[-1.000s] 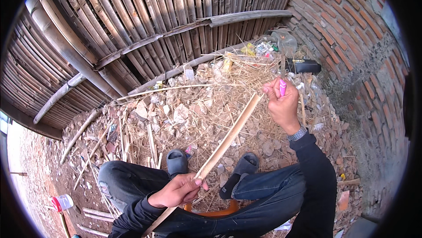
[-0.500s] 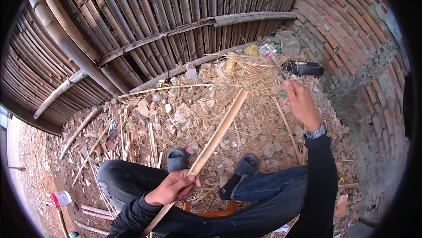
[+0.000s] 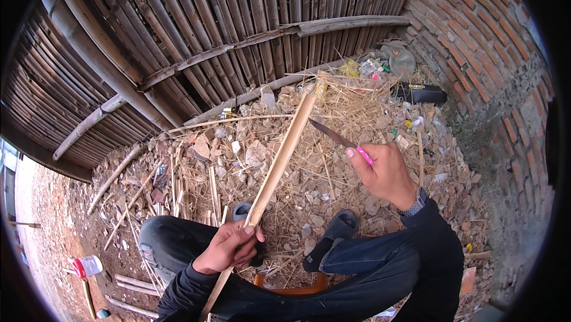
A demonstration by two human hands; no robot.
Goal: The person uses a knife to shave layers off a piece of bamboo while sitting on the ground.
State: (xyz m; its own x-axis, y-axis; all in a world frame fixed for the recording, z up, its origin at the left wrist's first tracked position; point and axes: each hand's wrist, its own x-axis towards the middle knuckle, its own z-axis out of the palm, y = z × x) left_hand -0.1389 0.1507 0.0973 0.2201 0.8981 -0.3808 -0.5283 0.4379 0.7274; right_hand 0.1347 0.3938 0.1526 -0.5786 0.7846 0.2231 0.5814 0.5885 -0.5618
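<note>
A long split bamboo strip slants up from my lap, its hollow pale inner face showing. My left hand is closed round its lower part, above my left thigh. In my right hand is a knife with a pink handle, the fingers wrapped round that handle. The dark blade points up and left, its tip close to the right edge of the strip's upper half; whether the tip touches it I cannot tell.
Rubble and straw-like shavings cover the ground. A bamboo wall stands ahead, a brick wall on the right. A black case lies near their corner. More strips and a red-and-white container are on the left.
My right hand has come down and left, bringing the knife blade near the bamboo strip. The strip's upper end has swung left and stands steeper.
</note>
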